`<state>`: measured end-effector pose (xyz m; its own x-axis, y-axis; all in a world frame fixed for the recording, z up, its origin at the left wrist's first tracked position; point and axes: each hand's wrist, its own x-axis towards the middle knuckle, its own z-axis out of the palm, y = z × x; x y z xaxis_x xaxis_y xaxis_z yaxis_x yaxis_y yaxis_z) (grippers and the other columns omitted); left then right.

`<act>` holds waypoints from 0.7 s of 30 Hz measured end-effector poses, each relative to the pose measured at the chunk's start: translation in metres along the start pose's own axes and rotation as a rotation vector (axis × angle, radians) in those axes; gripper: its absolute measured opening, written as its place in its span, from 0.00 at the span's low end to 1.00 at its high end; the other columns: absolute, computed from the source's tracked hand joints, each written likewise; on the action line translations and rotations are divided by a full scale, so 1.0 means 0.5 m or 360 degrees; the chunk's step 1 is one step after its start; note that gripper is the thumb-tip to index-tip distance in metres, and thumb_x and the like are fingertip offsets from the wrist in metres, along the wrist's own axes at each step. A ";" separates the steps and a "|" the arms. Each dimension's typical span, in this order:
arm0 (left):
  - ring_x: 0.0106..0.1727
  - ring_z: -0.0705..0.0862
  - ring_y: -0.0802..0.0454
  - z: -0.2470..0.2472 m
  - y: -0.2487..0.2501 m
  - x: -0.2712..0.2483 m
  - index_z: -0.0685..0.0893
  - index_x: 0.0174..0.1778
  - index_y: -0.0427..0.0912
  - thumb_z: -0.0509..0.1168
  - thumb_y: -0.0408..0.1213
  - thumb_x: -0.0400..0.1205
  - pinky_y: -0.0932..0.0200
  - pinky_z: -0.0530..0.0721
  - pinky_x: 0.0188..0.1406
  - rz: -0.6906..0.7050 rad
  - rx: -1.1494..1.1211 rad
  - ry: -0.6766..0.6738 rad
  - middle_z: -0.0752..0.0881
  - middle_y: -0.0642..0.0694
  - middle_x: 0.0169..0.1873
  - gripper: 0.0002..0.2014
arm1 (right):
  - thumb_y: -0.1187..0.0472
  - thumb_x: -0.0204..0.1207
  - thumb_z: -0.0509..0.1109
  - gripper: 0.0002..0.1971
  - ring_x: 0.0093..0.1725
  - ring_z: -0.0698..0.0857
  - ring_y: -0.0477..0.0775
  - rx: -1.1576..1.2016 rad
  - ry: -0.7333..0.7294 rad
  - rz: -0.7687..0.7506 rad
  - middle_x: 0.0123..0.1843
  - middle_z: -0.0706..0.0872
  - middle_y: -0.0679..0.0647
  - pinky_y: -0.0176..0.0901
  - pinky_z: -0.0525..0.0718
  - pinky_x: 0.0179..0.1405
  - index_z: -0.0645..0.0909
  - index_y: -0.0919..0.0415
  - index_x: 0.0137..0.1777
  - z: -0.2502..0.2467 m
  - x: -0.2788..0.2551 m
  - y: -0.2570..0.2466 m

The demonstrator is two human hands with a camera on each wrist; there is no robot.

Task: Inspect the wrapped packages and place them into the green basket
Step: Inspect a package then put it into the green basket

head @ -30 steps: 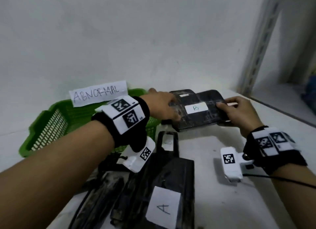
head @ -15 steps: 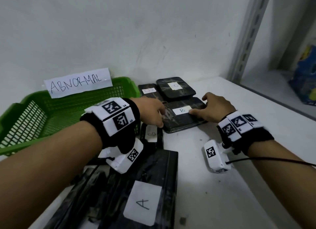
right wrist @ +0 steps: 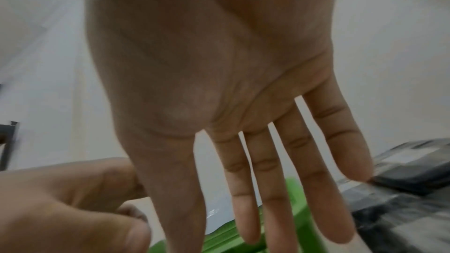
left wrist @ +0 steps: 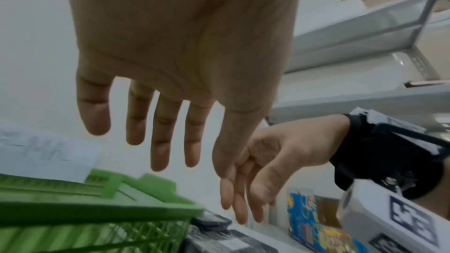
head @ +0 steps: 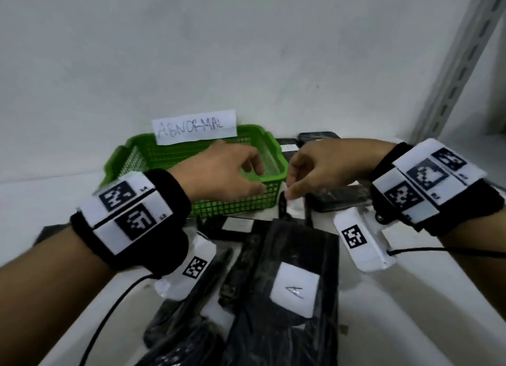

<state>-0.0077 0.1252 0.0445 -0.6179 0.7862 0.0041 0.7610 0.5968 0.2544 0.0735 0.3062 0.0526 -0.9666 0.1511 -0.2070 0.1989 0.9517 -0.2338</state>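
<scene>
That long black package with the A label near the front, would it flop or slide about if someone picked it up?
The package labelled A looks wrapped in glossy, wrinkled black film, so it is probably a bit slippery. Its long flat shape with straight edges suggests something fairly stiff inside, unlikely to droop much. It lies partly on other black packages, so pushing it would likely shift them too.

Head view looks down; wrist views sit palm-close — all share the green basket [head: 191, 157].
</scene>
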 end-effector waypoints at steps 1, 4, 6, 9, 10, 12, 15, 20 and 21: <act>0.65 0.79 0.54 -0.007 -0.021 -0.020 0.81 0.57 0.57 0.71 0.55 0.79 0.52 0.78 0.68 -0.0045 -0.0058 -0.0001 0.83 0.56 0.60 0.14 | 0.40 0.70 0.80 0.15 0.41 0.90 0.47 -0.0014 -0.0040 -0.0077 0.38 0.92 0.44 0.49 0.88 0.50 0.89 0.48 0.48 0.001 0.003 -0.031; 0.60 0.81 0.57 -0.026 -0.101 -0.085 0.80 0.56 0.59 0.71 0.56 0.78 0.54 0.79 0.65 -0.0191 -0.0120 0.0024 0.82 0.61 0.54 0.14 | 0.48 0.73 0.81 0.14 0.47 0.89 0.47 -0.0060 -0.0170 -0.0302 0.48 0.92 0.45 0.46 0.86 0.54 0.87 0.47 0.57 0.016 0.031 -0.130; 0.58 0.81 0.57 -0.031 -0.149 -0.119 0.81 0.54 0.59 0.72 0.56 0.77 0.54 0.80 0.63 -0.0269 -0.0138 0.0030 0.83 0.62 0.51 0.13 | 0.50 0.74 0.81 0.17 0.52 0.90 0.51 -0.0100 -0.0264 -0.0379 0.53 0.91 0.45 0.51 0.86 0.61 0.86 0.48 0.61 0.032 0.058 -0.186; 0.56 0.83 0.56 -0.039 -0.225 -0.177 0.82 0.53 0.57 0.75 0.54 0.75 0.54 0.80 0.61 -0.0422 -0.0178 0.0025 0.85 0.60 0.50 0.14 | 0.47 0.73 0.81 0.21 0.53 0.90 0.51 -0.0149 -0.0331 -0.0477 0.54 0.90 0.45 0.53 0.86 0.63 0.83 0.48 0.65 0.064 0.104 -0.279; 0.57 0.83 0.55 -0.040 -0.243 -0.187 0.82 0.52 0.57 0.75 0.53 0.75 0.54 0.80 0.62 -0.0457 -0.0191 0.0031 0.85 0.59 0.50 0.14 | 0.46 0.73 0.80 0.23 0.54 0.89 0.51 -0.0146 -0.0323 -0.0489 0.55 0.89 0.45 0.51 0.86 0.62 0.82 0.48 0.67 0.072 0.112 -0.296; 0.58 0.83 0.53 -0.042 -0.295 -0.228 0.83 0.53 0.56 0.77 0.52 0.74 0.53 0.80 0.63 -0.0582 -0.0230 0.0093 0.85 0.57 0.52 0.15 | 0.45 0.75 0.79 0.27 0.54 0.86 0.51 -0.0149 -0.0298 -0.0549 0.57 0.83 0.44 0.47 0.84 0.58 0.78 0.49 0.72 0.095 0.133 -0.356; 0.63 0.79 0.51 -0.036 -0.352 -0.278 0.79 0.65 0.56 0.77 0.53 0.74 0.56 0.77 0.63 -0.0796 -0.0180 0.0086 0.81 0.53 0.62 0.25 | 0.46 0.74 0.80 0.31 0.56 0.81 0.49 -0.0194 -0.0245 -0.0649 0.60 0.81 0.44 0.44 0.80 0.58 0.76 0.50 0.75 0.129 0.149 -0.427; 0.70 0.71 0.44 0.010 -0.413 -0.333 0.75 0.71 0.57 0.78 0.53 0.72 0.47 0.74 0.70 -0.0899 -0.0040 -0.0114 0.76 0.49 0.65 0.32 | 0.45 0.65 0.85 0.34 0.59 0.85 0.60 -0.0794 -0.0256 -0.0667 0.62 0.86 0.54 0.50 0.84 0.54 0.77 0.53 0.68 0.208 0.156 -0.484; 0.70 0.70 0.44 0.019 -0.420 -0.340 0.75 0.70 0.57 0.78 0.52 0.72 0.46 0.74 0.70 -0.0890 -0.0056 -0.0084 0.76 0.49 0.64 0.31 | 0.45 0.64 0.85 0.34 0.59 0.86 0.61 -0.0949 -0.0185 -0.0693 0.60 0.85 0.55 0.49 0.83 0.49 0.77 0.54 0.67 0.223 0.154 -0.485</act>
<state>-0.0608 -0.1322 -0.0187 -0.9140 0.3591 -0.1890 0.3126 0.9200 0.2362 -0.0311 0.0572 -0.0127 -0.9079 -0.2703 -0.3205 -0.3515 0.9074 0.2305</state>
